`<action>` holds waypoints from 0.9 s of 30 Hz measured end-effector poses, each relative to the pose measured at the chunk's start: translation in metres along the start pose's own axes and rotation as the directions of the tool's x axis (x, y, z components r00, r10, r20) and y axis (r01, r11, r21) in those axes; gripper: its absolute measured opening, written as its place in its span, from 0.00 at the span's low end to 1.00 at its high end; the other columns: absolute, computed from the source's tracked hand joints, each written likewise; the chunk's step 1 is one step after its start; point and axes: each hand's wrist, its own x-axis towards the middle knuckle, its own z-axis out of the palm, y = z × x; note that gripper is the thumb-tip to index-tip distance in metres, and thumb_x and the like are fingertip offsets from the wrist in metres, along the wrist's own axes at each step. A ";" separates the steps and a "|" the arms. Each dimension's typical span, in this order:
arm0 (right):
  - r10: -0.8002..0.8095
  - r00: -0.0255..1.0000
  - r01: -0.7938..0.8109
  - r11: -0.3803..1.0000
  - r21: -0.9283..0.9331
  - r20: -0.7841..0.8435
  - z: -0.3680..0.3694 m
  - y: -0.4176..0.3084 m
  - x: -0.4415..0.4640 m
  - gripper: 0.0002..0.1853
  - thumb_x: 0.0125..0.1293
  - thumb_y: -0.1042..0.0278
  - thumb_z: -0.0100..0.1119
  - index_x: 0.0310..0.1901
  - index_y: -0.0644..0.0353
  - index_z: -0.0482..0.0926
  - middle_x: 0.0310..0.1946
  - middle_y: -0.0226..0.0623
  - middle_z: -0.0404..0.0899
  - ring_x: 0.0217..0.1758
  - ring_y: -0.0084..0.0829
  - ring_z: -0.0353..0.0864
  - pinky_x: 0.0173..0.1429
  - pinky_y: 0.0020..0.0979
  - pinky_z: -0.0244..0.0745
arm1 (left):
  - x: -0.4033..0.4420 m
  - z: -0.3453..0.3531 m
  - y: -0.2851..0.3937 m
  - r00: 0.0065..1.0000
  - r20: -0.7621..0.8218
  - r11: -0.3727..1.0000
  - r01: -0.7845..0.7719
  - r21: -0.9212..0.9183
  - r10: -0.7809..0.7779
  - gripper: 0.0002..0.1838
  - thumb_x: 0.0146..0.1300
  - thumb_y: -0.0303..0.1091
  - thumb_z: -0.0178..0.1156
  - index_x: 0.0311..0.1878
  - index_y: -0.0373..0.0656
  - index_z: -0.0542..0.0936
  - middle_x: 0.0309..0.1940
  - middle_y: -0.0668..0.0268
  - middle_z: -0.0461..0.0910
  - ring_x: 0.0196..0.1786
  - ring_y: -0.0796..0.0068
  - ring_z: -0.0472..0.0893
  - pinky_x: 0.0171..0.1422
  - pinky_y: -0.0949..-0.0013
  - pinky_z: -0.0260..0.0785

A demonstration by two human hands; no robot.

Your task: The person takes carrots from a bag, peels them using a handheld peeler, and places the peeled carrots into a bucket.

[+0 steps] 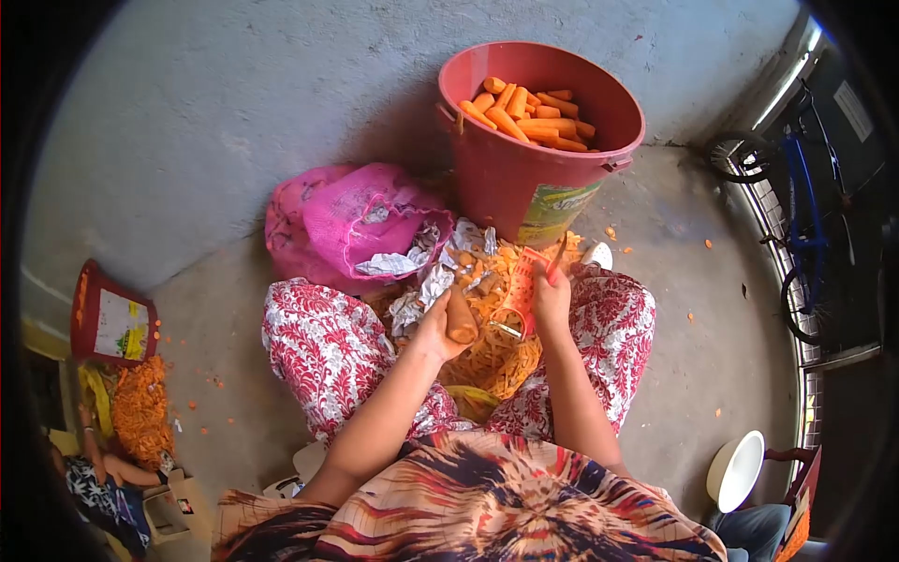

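My left hand [438,330] is wrapped round a thick carrot [460,318] with a brownish skin. In my right hand [551,298] is a red-handled knife [556,265], its blade pointing up and away from me. An orange-red perforated plastic piece [521,295] lies against that hand's left side; whether the fingers also hold it is unclear. Between my legs is a heap of carrot peelings [506,363], with crumpled paper [435,284] at its left. The large red bucket [487,178] beyond the heap holds several peeled carrots [529,117].
A pink mesh bag [346,220] lies left of the bucket. Far left are a smaller red bucket [112,314], a peelings pile [142,412] and another person [103,468]. At right are a bicycle [803,211], a white basin [735,471] and another person's leg [754,531].
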 end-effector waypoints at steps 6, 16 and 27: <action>0.065 0.996 -0.056 0.988 -0.145 0.055 -0.001 -0.029 -0.017 0.13 0.61 0.65 0.47 0.22 0.62 0.68 0.14 0.28 0.65 0.18 0.19 0.61 0.24 0.26 0.60 | 0.005 -0.014 0.008 0.950 0.094 0.923 -0.312 0.224 0.298 0.21 0.55 0.43 0.57 0.47 0.45 0.65 0.38 0.67 0.69 0.43 0.71 0.71 0.51 0.63 0.64; 0.291 0.905 -0.163 0.911 -0.379 0.310 0.028 0.007 -0.060 0.08 0.56 0.69 0.47 0.31 0.64 0.72 0.20 0.44 0.74 0.23 0.36 0.74 0.30 0.33 0.69 | 0.018 -0.018 0.025 0.901 0.096 0.884 -0.388 -0.259 0.424 0.16 0.46 0.16 0.55 0.39 0.40 0.67 0.40 0.61 0.70 0.50 0.63 0.69 0.60 0.59 0.61; 0.273 0.906 -0.139 0.914 -0.381 0.324 0.039 -0.004 -0.070 0.08 0.55 0.69 0.48 0.28 0.67 0.69 0.21 0.52 0.72 0.28 0.45 0.74 0.34 0.37 0.66 | 0.016 -0.008 0.019 0.888 0.183 0.896 -0.380 -0.229 0.423 0.12 0.47 0.16 0.54 0.35 0.42 0.69 0.34 0.63 0.73 0.46 0.65 0.73 0.57 0.59 0.64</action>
